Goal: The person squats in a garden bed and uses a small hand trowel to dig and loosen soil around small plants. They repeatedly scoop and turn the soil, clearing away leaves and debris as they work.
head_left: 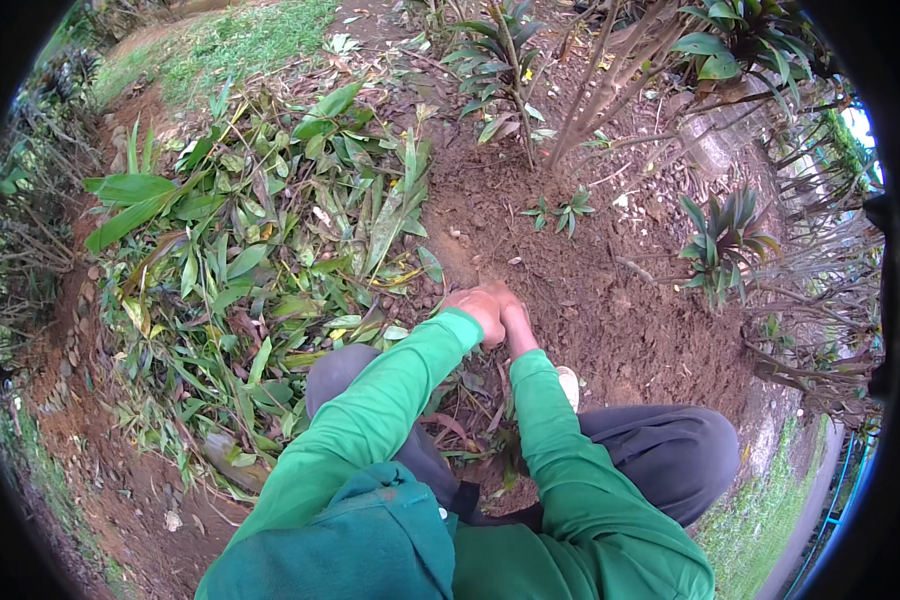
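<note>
My left hand (477, 311) and my right hand (513, 318) meet low over the bare brown soil (630, 330), touching each other. Both look closed, and whatever they grip, if anything, is hidden beneath them. Just beyond the knuckles the soil looks loosened and paler. A large heap of cut green leaves (260, 240) lies to the left, its edge reaching close to my left wrist. Dry stalks and brown leaf scraps (465, 415) lie between my knees under my forearms.
A small seedling (560, 212) grows ahead of my hands. To the right stands a dark-leaved plant (727, 245). Woody stems (620, 70) rise at the far right, with bare-branched shrubs (820, 300) along the right edge. A grass patch (245, 50) lies far left.
</note>
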A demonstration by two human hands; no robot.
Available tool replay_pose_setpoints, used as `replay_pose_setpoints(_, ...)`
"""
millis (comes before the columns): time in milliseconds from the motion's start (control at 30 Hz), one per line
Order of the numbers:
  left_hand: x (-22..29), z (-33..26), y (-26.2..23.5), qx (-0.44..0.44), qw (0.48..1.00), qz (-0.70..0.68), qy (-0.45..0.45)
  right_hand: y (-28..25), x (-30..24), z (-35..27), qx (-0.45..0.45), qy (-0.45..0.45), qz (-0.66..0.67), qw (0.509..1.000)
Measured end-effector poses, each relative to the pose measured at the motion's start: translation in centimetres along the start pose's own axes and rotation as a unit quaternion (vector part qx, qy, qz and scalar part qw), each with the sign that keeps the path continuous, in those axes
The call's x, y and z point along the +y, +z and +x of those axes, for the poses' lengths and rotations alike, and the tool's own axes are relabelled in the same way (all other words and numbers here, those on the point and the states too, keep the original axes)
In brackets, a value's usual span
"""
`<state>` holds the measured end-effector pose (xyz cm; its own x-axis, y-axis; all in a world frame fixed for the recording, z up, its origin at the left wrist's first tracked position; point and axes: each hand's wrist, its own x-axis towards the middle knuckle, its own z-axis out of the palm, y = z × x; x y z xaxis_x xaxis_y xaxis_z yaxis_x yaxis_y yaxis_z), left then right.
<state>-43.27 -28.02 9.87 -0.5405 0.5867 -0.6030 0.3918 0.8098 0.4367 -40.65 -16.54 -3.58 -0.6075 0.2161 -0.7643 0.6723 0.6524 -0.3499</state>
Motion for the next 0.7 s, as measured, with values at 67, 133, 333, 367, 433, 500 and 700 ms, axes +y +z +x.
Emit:
replay_pose_setpoints(67, -0.1, 0.0, 0.0, 0.000, 1.000, 0.000, -0.004, 0.0, -0.2, 0.1, 0.002, -0.001, 0.001, 1.000)
replay_pose_setpoints(133, 0.0, 0.0, -0.1, -0.005, 1.000, 0.011, -0.017, -0.1, -0.6, 0.2, 0.000, -0.003, 0.000, 1.000)
replay_pose_setpoints(333, 0.4, -0.1, -0.3, -0.020, 0.999, 0.029, -0.033, 0.0, -1.7, 1.3, -0.008, -0.011, -0.002, 1.000)
replay_pose_setpoints(367, 0.5, -0.2, -0.4, -0.015, 0.999, 0.028, -0.043, 0.1, -1.9, 1.4, -0.009, -0.012, -0.001, 1.000)
replay_pose_setpoints(433, 0.6, -0.3, -0.5, -0.013, 0.998, 0.035, -0.043, 0.2, -2.0, 1.6, -0.010, -0.010, 0.003, 1.000)
replay_pose_setpoints(500, 0.7, -0.3, -0.6, -0.026, 0.997, 0.048, -0.053, 0.3, -2.1, 1.8, -0.011, -0.009, 0.007, 1.000)
replay_pose_setpoints(700, 0.8, -0.1, -0.7, -0.055, 0.993, 0.079, -0.064, 0.9, -2.2, 2.2, -0.011, -0.008, 0.018, 1.000)
